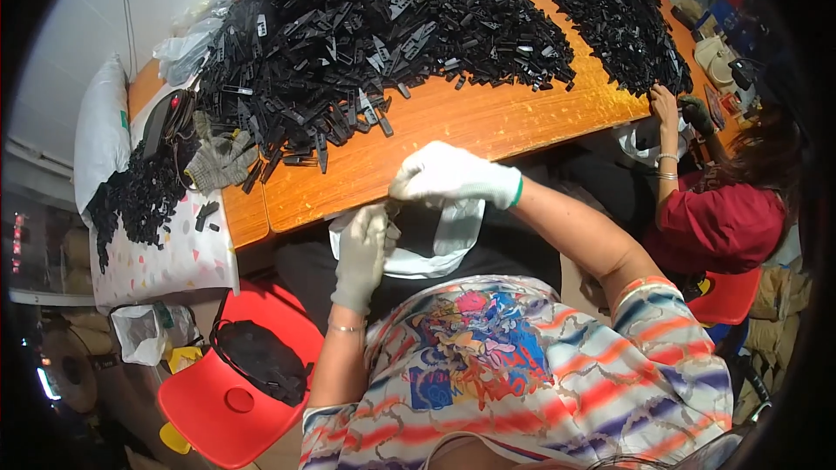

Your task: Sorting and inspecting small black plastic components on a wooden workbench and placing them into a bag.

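Observation:
Both my hands wear pale work gloves and are close together at the table's near edge. My right hand [444, 172] has its fingers curled and pinched down. My left hand [361, 254] is upright with its fingers closed, just below the right fingertips. Whatever they grip is too small or hidden to make out. Under them an opened white plastic bag [459, 231] rests on my lap, its inside dark. Beyond my hands a large heap of small black plastic parts [348, 43] covers the wooden table [470, 113].
A second heap of black parts [601, 17] lies at the right, where a co-worker's hand [664, 100] touches its edge. A grey glove [219, 159] and smaller black pieces [148, 200] lie at the left. A black bag [259, 361] sits on a red chair [205, 405].

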The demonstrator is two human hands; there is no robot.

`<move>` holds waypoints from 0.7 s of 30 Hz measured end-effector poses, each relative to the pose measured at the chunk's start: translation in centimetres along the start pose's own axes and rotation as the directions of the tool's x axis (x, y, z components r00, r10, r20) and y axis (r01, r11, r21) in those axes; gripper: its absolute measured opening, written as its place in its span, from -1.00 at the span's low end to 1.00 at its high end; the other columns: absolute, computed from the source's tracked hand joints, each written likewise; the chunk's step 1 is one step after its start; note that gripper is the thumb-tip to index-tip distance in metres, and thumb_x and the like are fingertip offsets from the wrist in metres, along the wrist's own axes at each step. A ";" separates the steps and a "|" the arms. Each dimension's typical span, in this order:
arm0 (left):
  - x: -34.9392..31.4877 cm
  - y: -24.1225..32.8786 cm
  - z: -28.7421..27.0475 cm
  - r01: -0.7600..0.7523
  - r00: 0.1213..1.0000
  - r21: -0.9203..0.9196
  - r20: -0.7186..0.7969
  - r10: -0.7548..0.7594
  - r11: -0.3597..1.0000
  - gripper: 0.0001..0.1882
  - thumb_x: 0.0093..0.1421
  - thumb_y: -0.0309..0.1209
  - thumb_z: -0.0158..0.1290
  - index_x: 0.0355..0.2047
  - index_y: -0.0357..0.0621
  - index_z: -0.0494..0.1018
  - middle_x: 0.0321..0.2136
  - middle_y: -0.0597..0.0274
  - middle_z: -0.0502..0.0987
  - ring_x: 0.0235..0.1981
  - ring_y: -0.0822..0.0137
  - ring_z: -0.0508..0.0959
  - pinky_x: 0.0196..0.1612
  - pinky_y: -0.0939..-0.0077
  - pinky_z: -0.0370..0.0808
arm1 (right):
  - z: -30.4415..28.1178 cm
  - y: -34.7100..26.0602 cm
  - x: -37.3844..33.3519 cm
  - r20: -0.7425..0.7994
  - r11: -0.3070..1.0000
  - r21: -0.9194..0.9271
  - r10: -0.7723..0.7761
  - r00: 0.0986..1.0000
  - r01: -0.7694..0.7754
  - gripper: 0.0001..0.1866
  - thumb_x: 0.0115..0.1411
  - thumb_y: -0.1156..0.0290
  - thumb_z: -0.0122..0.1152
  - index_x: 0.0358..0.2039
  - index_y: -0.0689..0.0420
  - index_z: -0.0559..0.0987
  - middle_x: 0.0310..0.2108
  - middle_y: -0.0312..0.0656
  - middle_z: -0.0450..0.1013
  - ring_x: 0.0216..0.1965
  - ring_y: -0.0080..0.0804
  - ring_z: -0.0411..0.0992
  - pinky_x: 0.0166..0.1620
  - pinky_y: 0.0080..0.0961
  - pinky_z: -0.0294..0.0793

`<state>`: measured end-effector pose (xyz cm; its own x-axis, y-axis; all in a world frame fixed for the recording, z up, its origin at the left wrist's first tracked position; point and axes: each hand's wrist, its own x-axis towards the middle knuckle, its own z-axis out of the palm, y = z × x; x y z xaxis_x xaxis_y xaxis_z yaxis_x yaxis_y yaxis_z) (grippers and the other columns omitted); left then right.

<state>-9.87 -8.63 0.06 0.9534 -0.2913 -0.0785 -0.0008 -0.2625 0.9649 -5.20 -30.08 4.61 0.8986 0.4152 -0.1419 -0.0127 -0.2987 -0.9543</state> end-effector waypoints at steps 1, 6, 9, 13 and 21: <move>0.3 -0.2 -0.7 -0.266 0.957 0.405 -0.001 0.291 0.875 -0.72 0.30 -0.29 -0.03 -0.09 -0.17 0.46 -0.30 0.11 0.56 -0.32 0.15 0.54 -0.25 0.34 0.47 | -0.7 -0.1 0.5 -0.058 0.992 -0.102 -0.083 0.995 0.077 -0.73 0.09 0.20 0.27 -0.42 0.18 0.64 -0.58 -0.28 0.52 -0.58 -0.64 0.39 -0.44 -0.64 0.39; 1.2 2.8 -0.5 -0.200 0.927 0.700 -0.091 0.364 0.686 -0.75 0.22 -0.35 0.00 -0.11 -0.10 0.50 -0.25 0.07 0.54 -0.15 0.03 0.50 -0.09 0.19 0.43 | -3.0 2.4 5.3 -0.440 0.864 -0.502 -0.210 0.873 -0.045 -0.78 0.11 0.22 0.12 -0.36 0.05 0.64 -0.36 -0.02 0.54 -0.28 -0.06 0.52 -0.20 -0.26 0.48; 4.2 3.8 0.5 -0.207 0.878 0.686 -0.185 0.442 0.697 -0.72 0.21 -0.32 0.02 -0.07 -0.06 0.47 -0.20 0.09 0.53 -0.14 0.03 0.50 -0.08 0.20 0.43 | -2.1 2.9 8.1 -0.502 0.821 -0.563 -0.245 0.829 -0.099 -0.78 0.13 0.23 0.11 -0.30 0.03 0.62 -0.34 -0.05 0.55 -0.26 -0.07 0.52 -0.19 -0.23 0.47; 10.3 4.2 2.2 -0.146 0.917 0.765 -0.133 0.375 0.628 -0.72 0.21 -0.31 0.03 -0.06 0.04 0.44 -0.21 0.08 0.52 -0.18 0.02 0.53 -0.16 0.16 0.48 | -2.1 4.0 10.2 -0.506 0.800 -0.591 -0.266 0.821 -0.105 -0.82 0.13 0.24 0.11 -0.36 0.05 0.57 -0.40 -0.06 0.53 -0.31 -0.02 0.50 -0.22 -0.17 0.46; 12.1 3.7 2.9 -0.129 0.917 0.779 -0.142 0.373 0.614 -0.85 0.14 -0.29 0.09 -0.30 -0.01 0.49 -0.34 0.07 0.54 -0.28 0.01 0.55 -0.24 0.14 0.48 | -3.5 3.1 10.1 -0.466 0.746 -0.638 -0.179 0.867 -0.189 -0.76 0.08 0.14 0.16 -0.52 0.03 0.57 -0.46 -0.10 0.54 -0.32 -0.09 0.52 -0.25 -0.22 0.45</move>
<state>0.76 -15.78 1.97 0.9167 -0.2342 0.3238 -0.3586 -0.8399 0.4075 5.39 -29.76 1.14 0.9853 0.0128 0.1701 0.1004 -0.8498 -0.5175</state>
